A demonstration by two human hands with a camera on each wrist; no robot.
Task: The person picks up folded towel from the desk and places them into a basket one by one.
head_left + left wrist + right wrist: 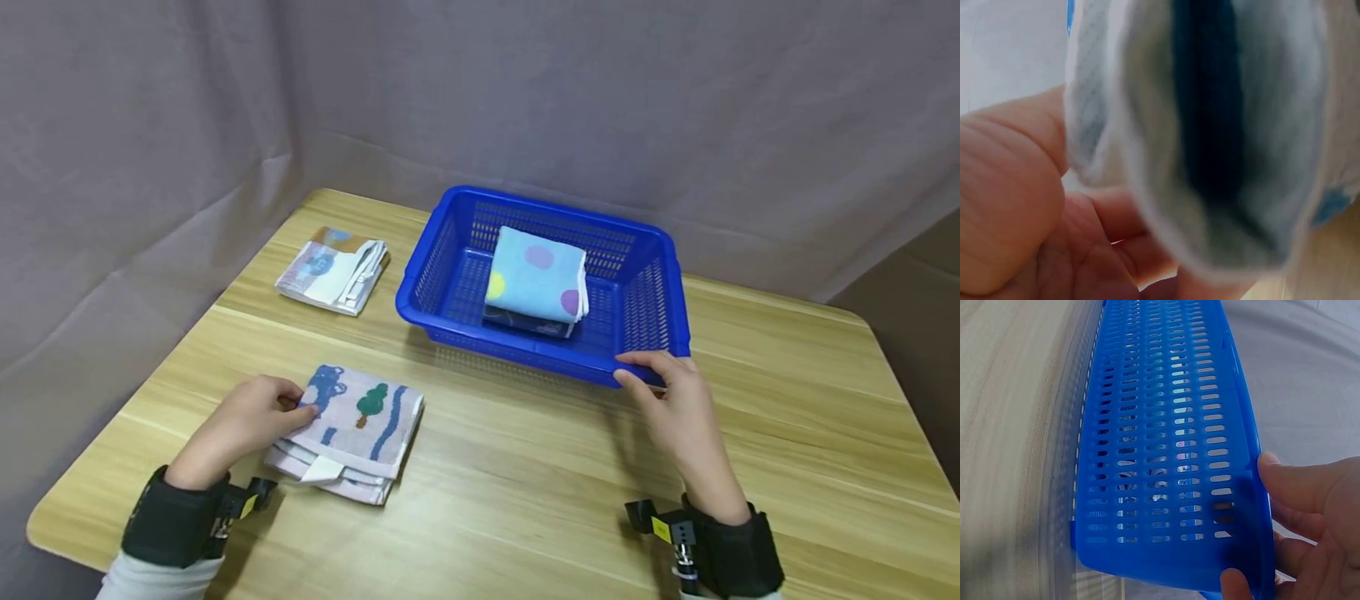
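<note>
My left hand [243, 425] pinches the left edge of a folded towel [363, 429], thumb on top. The towel is pale, with a blue animal, a green tree and a white tag. In the left wrist view its folded layers [1285, 125] look blurred, with the fingers behind them. At the front right corner of a blue perforated basket [517, 343], my right hand [678, 408] grips the rim. The right wrist view shows the thumb and fingers around the basket's rim [1244, 412]. Inside the basket, a light blue dotted towel [536, 275] lies folded on a dark item [525, 322].
Another folded towel [330, 271], white, brown and blue, lies at the back left of the wooden table [517, 500]. Grey cloth [562, 100] hangs behind and to the left of the table. Both wrists wear black straps with small cameras.
</note>
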